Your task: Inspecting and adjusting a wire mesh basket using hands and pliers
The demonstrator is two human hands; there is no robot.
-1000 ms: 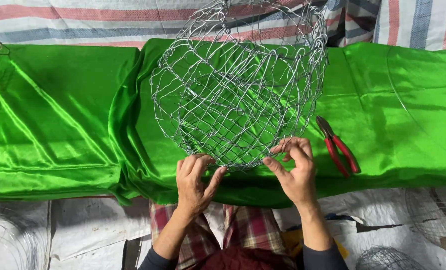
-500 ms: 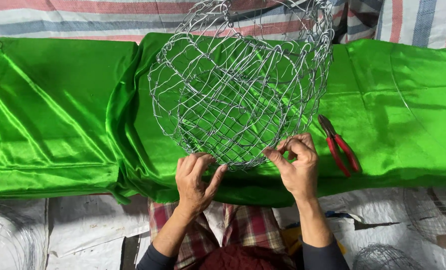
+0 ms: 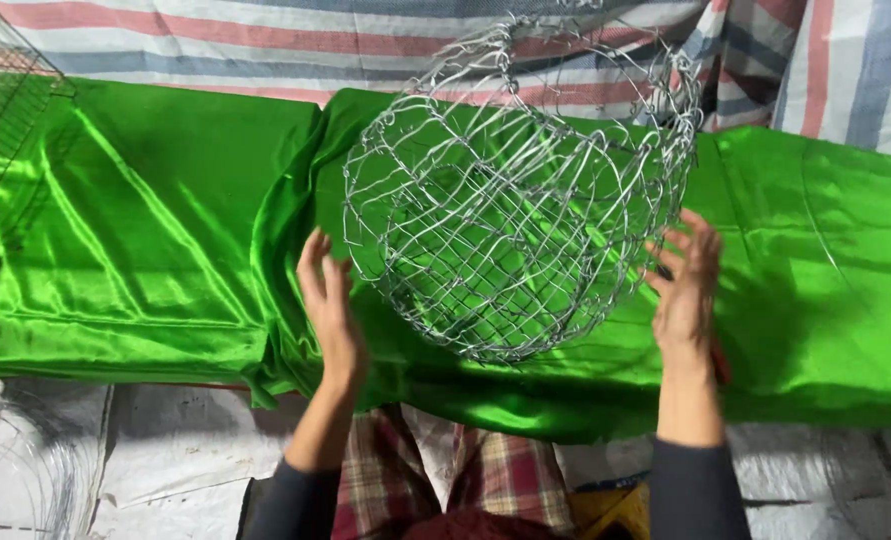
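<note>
In the head view, looking down, a round basket of silver wire mesh [image 3: 515, 200] was seen at the centre, tilted so that its open mouth faced the camera and its woven bottom showed through the ring of the rim. It was set over a shiny green cloth [image 3: 145, 230] that was spread across the work surface in smooth folds. The left hand [image 3: 330, 300] was held flat beside the basket's left edge, fingers straight and spread, palm turned toward the mesh; whether the fingertips actually met the wire could not be told for certain. The right hand [image 3: 687, 280] was placed at the basket's right edge in the same way, open, with its fingers loosely apart and nothing clamped in them. Dark sleeves covered both forearms. Behind the green cloth a striped tarpaulin [image 3: 265, 40] in red, blue and white was shown along the top. A dark wire grid [image 3: 5, 90] was visible at the upper left corner. Below the cloth, checked fabric [image 3: 485, 470] lay between the arms, and thin loops of loose wire [image 3: 15, 470] were seen at the lower left.
</note>
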